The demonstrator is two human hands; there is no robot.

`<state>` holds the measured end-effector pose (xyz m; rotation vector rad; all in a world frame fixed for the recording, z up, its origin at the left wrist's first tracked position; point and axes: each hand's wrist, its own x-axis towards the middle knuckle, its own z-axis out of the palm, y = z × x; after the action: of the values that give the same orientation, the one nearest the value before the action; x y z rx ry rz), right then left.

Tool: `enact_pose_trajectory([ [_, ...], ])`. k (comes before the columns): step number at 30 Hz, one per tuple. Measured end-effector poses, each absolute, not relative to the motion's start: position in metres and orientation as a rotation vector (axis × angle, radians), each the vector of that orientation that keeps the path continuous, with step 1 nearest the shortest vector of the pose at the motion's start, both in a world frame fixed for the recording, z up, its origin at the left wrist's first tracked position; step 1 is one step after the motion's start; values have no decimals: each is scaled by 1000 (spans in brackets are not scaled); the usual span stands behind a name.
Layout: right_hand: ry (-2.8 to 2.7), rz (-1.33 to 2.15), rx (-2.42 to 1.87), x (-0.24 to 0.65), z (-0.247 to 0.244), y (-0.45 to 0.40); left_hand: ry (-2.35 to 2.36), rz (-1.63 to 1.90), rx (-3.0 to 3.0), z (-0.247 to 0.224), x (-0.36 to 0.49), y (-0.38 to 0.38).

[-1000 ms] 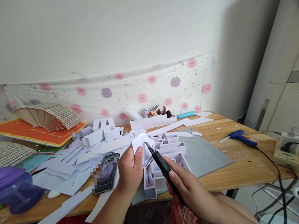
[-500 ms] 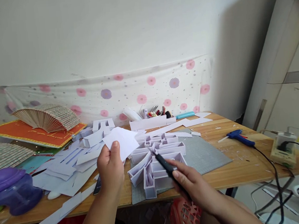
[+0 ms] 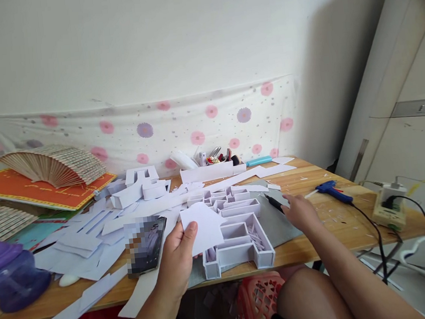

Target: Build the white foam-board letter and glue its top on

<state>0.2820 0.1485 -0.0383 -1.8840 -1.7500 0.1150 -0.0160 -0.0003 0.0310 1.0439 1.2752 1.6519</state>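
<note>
Pinched between the thumb and fingers of my left hand is a white card piece, held over the left part of a white card structure. The structure has several walled compartments, one with thin scraps in it. It rests on a grey cutting mat. My right hand grips a black pen-like tool, its tip over the mat to the right of the structure. The card hides part of the structure.
A phone and loose white card sheets lie at the left, near a purple container. At the right are a blue glue gun and a power strip with cables. A white box of tools stands behind.
My right hand has moved right with the black tool, away from the structure. My left hand has come right and lower with the card. More of the phone shows.
</note>
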Motion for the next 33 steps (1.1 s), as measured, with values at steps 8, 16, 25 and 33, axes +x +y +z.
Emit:
enact_pose_trajectory([
  [8,-1784,1218,-745,153,41,69,1127,1584,1010,28,-5,-1],
  [16,-1592,1633,-502,115,14,59,1094,1626,766,16,-1,-3],
  [25,-1376,1771,-431,107,6,51,994,1519,548,14,8,-9],
  [33,-1470,1665,-442,102,10,51,1035,1677,530,17,12,-9],
])
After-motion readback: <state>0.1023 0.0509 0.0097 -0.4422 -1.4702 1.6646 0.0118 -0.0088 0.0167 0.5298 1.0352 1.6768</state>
